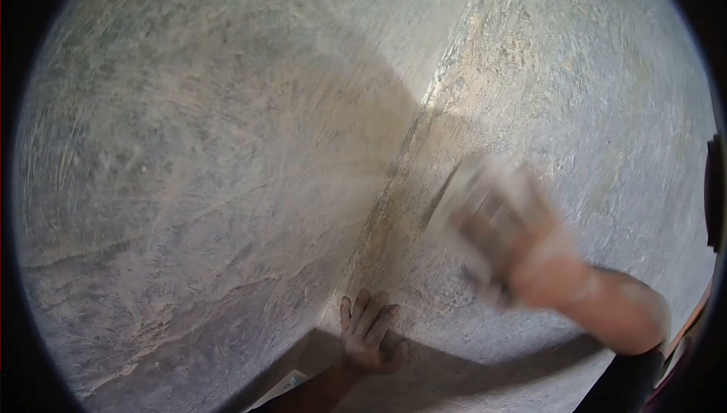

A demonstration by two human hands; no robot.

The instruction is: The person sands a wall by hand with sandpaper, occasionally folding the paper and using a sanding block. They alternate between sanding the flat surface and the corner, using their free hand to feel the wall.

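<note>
My right hand (511, 235) is smeared by motion against the right-hand wall (606, 148). Under its fingers is a pale, flat pad (447, 208), pressed to the plaster; the blur hides what kind it is. Lower down, my left hand (369, 333) rests near the corner line with fingers spread and dusty. Nothing shows in its grasp, and its fingertips appear to lie on the wall surface.
A rough grey wall (174, 171) fills the left side and meets the right-hand wall along a slanting corner seam (394, 163). Scratches and patchy plaster mark both surfaces. Part of a whitish object (284, 386) shows beside my left forearm. A dark object (713, 193) stands at the right edge.
</note>
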